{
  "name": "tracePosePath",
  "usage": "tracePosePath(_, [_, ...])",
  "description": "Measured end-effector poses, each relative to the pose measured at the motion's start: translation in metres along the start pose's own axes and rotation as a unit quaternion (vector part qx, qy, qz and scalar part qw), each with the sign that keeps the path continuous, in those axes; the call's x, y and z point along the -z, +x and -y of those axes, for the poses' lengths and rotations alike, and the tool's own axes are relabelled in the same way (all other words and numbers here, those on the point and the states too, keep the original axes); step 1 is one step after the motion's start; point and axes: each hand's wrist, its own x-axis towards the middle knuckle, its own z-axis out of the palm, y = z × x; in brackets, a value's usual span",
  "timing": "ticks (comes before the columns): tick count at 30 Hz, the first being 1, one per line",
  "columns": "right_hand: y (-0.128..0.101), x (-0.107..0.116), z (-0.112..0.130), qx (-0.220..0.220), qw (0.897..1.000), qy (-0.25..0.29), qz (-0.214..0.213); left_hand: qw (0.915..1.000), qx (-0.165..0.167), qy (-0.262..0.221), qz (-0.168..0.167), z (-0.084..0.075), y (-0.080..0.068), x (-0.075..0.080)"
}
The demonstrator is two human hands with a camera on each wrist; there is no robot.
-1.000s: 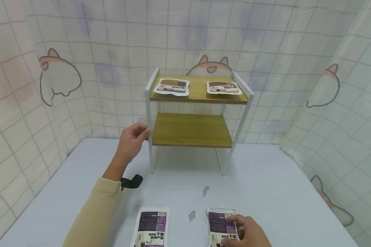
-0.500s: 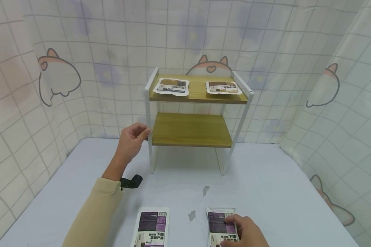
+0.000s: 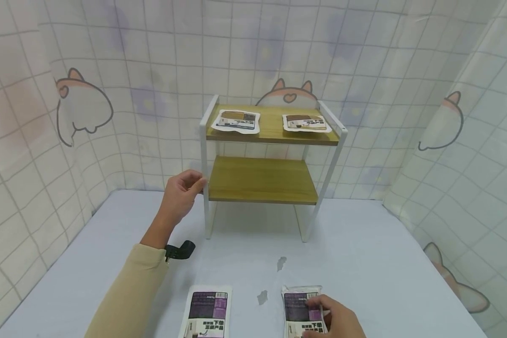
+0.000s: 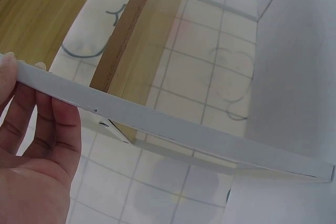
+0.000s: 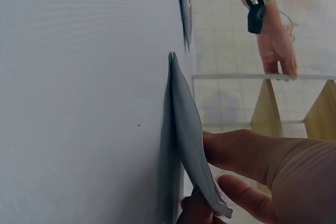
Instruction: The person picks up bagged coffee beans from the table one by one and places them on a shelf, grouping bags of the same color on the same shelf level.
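My left hand (image 3: 180, 195) grips the white left post of a two-tier shelf rack (image 3: 204, 159). In the left wrist view the thumb lies on one side of the post (image 4: 157, 121) and the fingers are curled behind it. My right hand (image 3: 335, 317) pinches the right side of a purple and white pouch (image 3: 296, 307) lying at the front of the table. The right wrist view shows this pouch (image 5: 189, 124) edge-on, its near end tilted up off the table between thumb and fingers. A similar purple pouch (image 3: 207, 312) lies flat to its left, apart from both hands.
Two brown and white pouches, a left one (image 3: 236, 122) and a right one (image 3: 306, 123), lie on the rack's upper wooden board (image 3: 270, 126). Below is the bare lower board (image 3: 262, 180). Two grey patches mark the white table (image 3: 363, 263). A patterned curtain (image 3: 160, 56) surrounds it.
The head view has tilted up very slightly. Both hands keep their places, left on the post and right on the pouch, with only a tiny shift of the right hand.
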Motion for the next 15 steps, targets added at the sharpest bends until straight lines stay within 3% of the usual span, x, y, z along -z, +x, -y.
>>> tracePosePath(9, [-0.0017, 0.0008, 0.0058, 0.012, 1.0, -0.01, -0.02, 1.0, -0.006, -0.007, -0.004, 0.0014, 0.001, -0.0004])
tracePosePath(15, [-0.0019, 0.0028, 0.0084, -0.003, 0.999, 0.013, -0.041, 0.9999, -0.009, -0.006, -0.002, 0.002, 0.0014, -0.0003])
